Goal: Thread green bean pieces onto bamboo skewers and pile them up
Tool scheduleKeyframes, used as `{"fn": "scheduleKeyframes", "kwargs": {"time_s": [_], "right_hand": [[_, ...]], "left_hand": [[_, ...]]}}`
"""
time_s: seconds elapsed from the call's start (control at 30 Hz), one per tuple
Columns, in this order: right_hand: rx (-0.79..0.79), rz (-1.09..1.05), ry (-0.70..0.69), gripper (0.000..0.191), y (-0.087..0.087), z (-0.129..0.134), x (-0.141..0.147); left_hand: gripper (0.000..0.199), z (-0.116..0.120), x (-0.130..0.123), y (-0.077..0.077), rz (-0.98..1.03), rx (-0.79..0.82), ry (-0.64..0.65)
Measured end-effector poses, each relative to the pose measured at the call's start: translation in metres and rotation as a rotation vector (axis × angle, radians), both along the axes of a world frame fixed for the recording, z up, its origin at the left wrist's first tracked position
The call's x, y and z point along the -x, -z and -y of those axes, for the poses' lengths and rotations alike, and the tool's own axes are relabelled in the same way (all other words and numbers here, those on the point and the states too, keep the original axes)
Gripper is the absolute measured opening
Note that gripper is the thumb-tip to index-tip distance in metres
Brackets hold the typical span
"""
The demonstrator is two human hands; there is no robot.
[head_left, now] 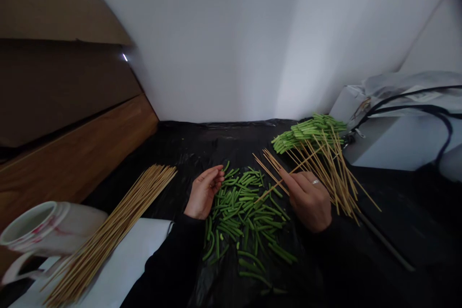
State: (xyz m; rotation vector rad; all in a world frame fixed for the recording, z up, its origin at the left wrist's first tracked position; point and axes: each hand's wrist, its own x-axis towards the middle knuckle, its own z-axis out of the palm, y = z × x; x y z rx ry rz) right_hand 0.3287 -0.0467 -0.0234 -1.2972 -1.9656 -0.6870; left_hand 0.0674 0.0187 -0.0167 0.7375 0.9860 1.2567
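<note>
My left hand is closed in a pinch at the left edge of a pile of cut green beans. A short green bean piece sticks up at its fingertips. My right hand is closed, with a ring on one finger and the index finger stretched along the sticks. It grips a thin bamboo skewer that slants across the pile's right side. Several loose skewers lie beneath its fingertips. Behind this hand are rows of green beans threaded on skewers, their bare sticks pointing toward me.
On the left, a large bundle of bamboo skewers rests over a white sheet, beside a tipped white pitcher. Black plastic covers the table. White boxes with black cables stand at right; cardboard at left.
</note>
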Motion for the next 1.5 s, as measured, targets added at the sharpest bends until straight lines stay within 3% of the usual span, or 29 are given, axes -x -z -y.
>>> {"fn": "scheduleKeyframes", "kwargs": {"time_s": [0.13,0.23,0.37,0.57,0.77,1.2,1.37,1.5], "right_hand": [[-0.104,0.090,0.113,0.035,-0.009,0.008,0.009],[-0.144,0.079,0.082,0.027,-0.013,0.011,0.017],[-0.011,0.151,0.009,0.026,-0.012,0.008,0.019],[0.073,0.207,0.131,0.044,0.002,0.008,0.016],[0.218,0.198,0.181,0.037,0.007,0.007,0.020],[0.530,0.129,0.306,0.021,0.005,0.008,0.027],[0.630,0.156,0.353,0.016,-0.001,0.010,0.027],[0.659,0.168,0.235,0.015,-0.004,0.012,0.028]], "left_hand": [[0.034,0.003,-0.003,0.002,-0.199,-0.113,0.012],[0.031,0.005,-0.006,0.004,-0.416,-0.249,0.040],[0.018,0.006,-0.010,0.010,-0.679,-0.460,0.114],[0.009,0.008,-0.010,0.016,-1.034,-0.755,0.244],[0.010,0.011,-0.010,0.017,-1.243,-0.859,0.393],[0.010,0.016,-0.015,0.015,-1.293,-0.870,0.399],[0.012,0.016,-0.016,0.015,-1.266,-0.830,0.283],[0.015,0.013,-0.015,0.019,-1.259,-0.812,0.183]]}}
